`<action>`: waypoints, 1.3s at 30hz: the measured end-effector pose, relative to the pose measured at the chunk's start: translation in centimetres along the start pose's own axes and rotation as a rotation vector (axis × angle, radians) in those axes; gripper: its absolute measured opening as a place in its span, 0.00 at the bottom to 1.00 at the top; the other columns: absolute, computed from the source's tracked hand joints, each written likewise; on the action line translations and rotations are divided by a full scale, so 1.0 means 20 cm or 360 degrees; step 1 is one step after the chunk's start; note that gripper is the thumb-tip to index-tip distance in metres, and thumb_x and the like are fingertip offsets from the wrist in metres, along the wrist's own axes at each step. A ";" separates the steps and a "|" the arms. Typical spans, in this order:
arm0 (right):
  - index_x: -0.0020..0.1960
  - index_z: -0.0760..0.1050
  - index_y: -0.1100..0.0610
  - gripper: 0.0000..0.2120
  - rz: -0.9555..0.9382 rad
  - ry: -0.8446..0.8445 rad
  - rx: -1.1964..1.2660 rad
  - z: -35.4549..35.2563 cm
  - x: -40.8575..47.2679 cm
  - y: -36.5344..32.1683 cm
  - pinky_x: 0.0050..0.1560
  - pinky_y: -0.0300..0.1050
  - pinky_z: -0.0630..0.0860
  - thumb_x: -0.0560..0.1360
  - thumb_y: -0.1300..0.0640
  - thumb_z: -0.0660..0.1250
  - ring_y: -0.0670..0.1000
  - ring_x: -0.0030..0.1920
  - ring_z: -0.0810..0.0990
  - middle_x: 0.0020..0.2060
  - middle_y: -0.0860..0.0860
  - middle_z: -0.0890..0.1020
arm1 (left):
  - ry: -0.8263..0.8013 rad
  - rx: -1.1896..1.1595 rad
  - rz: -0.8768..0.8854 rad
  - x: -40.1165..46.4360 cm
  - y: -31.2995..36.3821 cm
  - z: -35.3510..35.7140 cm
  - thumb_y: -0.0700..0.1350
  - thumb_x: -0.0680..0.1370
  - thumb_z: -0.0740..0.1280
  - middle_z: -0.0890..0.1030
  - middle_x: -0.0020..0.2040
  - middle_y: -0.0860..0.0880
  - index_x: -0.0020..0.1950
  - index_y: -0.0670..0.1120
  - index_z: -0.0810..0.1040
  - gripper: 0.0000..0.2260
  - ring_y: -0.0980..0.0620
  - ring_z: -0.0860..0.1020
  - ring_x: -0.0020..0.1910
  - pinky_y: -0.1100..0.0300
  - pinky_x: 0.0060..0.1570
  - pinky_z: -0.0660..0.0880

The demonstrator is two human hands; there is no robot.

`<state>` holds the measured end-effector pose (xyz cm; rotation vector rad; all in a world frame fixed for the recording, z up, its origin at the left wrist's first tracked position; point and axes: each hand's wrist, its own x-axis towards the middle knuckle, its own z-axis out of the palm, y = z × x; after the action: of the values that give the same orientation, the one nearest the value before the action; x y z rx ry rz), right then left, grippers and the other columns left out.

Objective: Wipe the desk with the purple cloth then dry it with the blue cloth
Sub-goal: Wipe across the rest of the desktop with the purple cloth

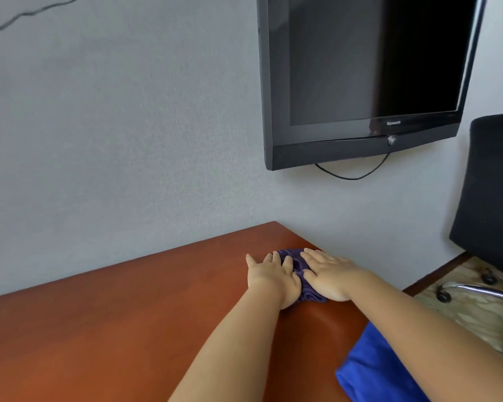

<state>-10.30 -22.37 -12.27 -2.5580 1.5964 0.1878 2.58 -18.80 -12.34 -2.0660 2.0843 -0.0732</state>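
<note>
The purple cloth (298, 269) lies bunched on the reddish-brown desk (128, 329), near its far right corner by the wall. My left hand (273, 275) presses flat on the cloth's left part, fingers straight and spread. My right hand (328, 274) lies flat on its right part, fingers straight toward the wall. Most of the cloth is hidden under both palms. The blue cloth (372, 369) rests on the desk's near right edge, partly covered by my right forearm.
A black television (360, 82) hangs on the grey wall above the desk's right end, with a cable looping below it. A black office chair (491, 198) with a chrome base stands on the floor to the right of the desk.
</note>
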 end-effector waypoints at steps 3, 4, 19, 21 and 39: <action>0.79 0.38 0.52 0.26 0.0014 0.0029 0.0007 -0.01 0.11 0.03 0.76 0.47 0.43 0.83 0.47 0.40 0.46 0.77 0.41 0.78 0.47 0.40 | 0.0035 -0.0034 0.0006 0.11 -0.03 0.01 0.52 0.83 0.40 0.46 0.79 0.45 0.79 0.47 0.43 0.25 0.48 0.46 0.78 0.35 0.72 0.42; 0.79 0.38 0.52 0.26 0.0017 0.0039 0.0010 -0.01 0.14 0.03 0.76 0.47 0.43 0.83 0.47 0.40 0.46 0.77 0.41 0.78 0.46 0.40 | 0.0047 -0.0051 0.0004 0.15 -0.04 0.02 0.52 0.83 0.40 0.46 0.79 0.45 0.79 0.47 0.44 0.25 0.48 0.46 0.78 0.35 0.72 0.42; 0.79 0.39 0.53 0.25 -0.0007 -0.0014 0.0060 0.01 -0.05 -0.03 0.76 0.47 0.43 0.84 0.50 0.40 0.47 0.77 0.40 0.78 0.47 0.39 | -0.0016 0.0003 -0.0094 -0.08 0.02 0.01 0.52 0.83 0.40 0.46 0.79 0.45 0.79 0.47 0.43 0.25 0.47 0.46 0.78 0.35 0.71 0.41; 0.79 0.39 0.53 0.25 -0.0025 -0.0042 0.0039 0.01 -0.15 -0.06 0.76 0.47 0.42 0.84 0.50 0.41 0.47 0.77 0.41 0.78 0.47 0.40 | -0.0038 0.0035 -0.0098 -0.19 0.04 0.00 0.52 0.83 0.40 0.46 0.79 0.45 0.79 0.47 0.43 0.25 0.47 0.47 0.78 0.35 0.71 0.42; 0.79 0.43 0.53 0.28 0.0137 -0.0047 0.0177 0.06 -1.03 0.05 0.76 0.50 0.47 0.83 0.47 0.48 0.51 0.78 0.44 0.78 0.51 0.42 | -0.0100 -0.0223 0.0132 -0.86 0.24 -0.07 0.45 0.82 0.50 0.56 0.77 0.45 0.78 0.47 0.54 0.23 0.44 0.53 0.76 0.34 0.71 0.46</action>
<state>-20.11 -4.44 -10.04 -2.3954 1.6586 0.1405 -2.34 -1.86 -9.87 -2.0259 2.1910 0.1526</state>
